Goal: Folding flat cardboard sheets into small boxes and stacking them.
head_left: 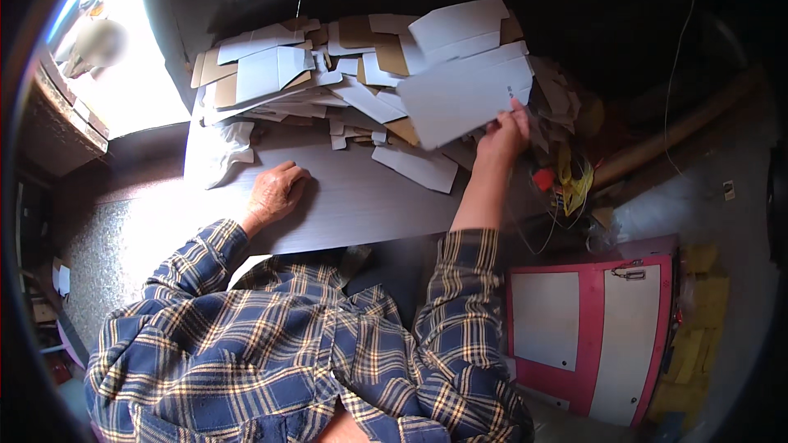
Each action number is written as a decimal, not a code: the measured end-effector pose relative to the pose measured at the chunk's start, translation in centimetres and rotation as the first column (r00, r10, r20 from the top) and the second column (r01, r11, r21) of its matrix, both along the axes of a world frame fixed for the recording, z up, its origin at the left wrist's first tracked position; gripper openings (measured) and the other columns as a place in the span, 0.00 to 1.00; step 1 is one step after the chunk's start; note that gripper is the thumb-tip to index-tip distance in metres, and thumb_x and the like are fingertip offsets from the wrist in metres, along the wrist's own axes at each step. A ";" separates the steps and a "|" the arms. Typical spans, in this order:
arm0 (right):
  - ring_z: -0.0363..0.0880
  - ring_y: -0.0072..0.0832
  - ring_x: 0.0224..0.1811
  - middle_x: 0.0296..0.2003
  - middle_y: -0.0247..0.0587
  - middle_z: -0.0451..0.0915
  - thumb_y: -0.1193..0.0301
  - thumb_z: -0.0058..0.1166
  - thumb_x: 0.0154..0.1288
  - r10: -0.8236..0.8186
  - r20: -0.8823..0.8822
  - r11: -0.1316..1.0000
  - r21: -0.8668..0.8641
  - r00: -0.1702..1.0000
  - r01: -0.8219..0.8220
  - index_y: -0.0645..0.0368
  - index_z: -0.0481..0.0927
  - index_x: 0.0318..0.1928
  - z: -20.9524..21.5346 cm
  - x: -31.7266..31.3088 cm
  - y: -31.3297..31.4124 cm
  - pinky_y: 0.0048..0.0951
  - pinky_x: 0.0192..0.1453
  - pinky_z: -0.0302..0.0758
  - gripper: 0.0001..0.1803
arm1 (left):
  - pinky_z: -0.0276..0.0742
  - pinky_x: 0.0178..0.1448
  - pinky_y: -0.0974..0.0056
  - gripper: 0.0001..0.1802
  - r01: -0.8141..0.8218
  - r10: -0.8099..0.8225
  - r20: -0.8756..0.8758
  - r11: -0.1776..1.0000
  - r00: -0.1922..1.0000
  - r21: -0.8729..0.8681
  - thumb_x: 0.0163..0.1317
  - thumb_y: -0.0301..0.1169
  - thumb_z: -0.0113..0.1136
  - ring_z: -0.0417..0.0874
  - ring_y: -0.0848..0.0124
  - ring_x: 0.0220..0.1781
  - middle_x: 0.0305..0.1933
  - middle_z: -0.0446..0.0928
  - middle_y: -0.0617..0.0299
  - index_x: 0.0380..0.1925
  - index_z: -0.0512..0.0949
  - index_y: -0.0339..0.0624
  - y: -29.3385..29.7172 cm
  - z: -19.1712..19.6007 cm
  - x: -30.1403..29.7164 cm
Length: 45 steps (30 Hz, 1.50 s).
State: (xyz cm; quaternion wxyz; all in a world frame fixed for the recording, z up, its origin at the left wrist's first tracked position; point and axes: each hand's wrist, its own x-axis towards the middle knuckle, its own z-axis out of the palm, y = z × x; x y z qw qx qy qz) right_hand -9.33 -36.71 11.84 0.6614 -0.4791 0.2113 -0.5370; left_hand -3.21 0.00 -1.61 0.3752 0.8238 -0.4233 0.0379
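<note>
At the right end of the heap, my right hand (504,135) grips the lower right edge of a flat white cardboard carton blank (464,94), which is tilted and slightly blurred. Its upper flaps overlap the pile of flattened white and brown cartons (271,74) behind it. My left hand (277,194) rests near the table's front edge with its fingers curled in and nothing seen in them. Left of that hand lies a crumpled white sheet or bag (223,152). Another white carton piece (417,167) lies on the table between my hands.
The dark grey table (353,213) holds the heap. To its right are a yellow plastic bundle with a red piece (566,180) and a long brown roll or pole (681,127). A pink and white cabinet (587,328) stands at the lower right. Bright light enters by an opening at the left.
</note>
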 end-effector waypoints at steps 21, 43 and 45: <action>0.66 0.12 0.27 0.30 0.25 0.76 0.88 0.45 0.46 0.362 -0.387 0.858 -0.218 0.848 -0.466 0.64 0.83 0.34 -11.2 -9.0 11.9 0.14 0.31 0.62 0.16 | 0.78 0.55 0.63 0.23 0.141 -0.110 -0.354 0.988 0.929 0.063 0.61 0.44 0.64 0.83 0.64 0.46 0.43 0.83 0.54 0.49 0.80 0.38 -1.6 6.5 6.2; 0.75 0.38 0.48 0.43 0.39 0.78 0.82 0.56 0.42 0.042 -0.331 0.463 -0.830 0.943 -0.312 0.56 0.78 0.51 -1.2 -5.2 18.5 0.38 0.58 0.70 0.29 | 0.80 0.36 0.57 0.06 -0.005 -0.024 0.183 0.987 0.983 0.161 0.58 0.33 0.63 0.83 0.58 0.29 0.25 0.79 0.53 0.30 0.84 0.42 0.1 13.1 1.1; 0.75 0.36 0.44 0.38 0.37 0.78 0.82 0.58 0.41 -0.032 -0.311 0.181 -0.936 0.950 -0.301 0.55 0.82 0.41 -0.8 -5.0 18.7 0.37 0.53 0.70 0.21 | 0.80 0.37 0.59 0.07 -0.065 0.040 0.163 0.986 0.986 0.156 0.57 0.31 0.63 0.84 0.57 0.32 0.27 0.80 0.53 0.32 0.83 0.40 0.6 13.3 1.3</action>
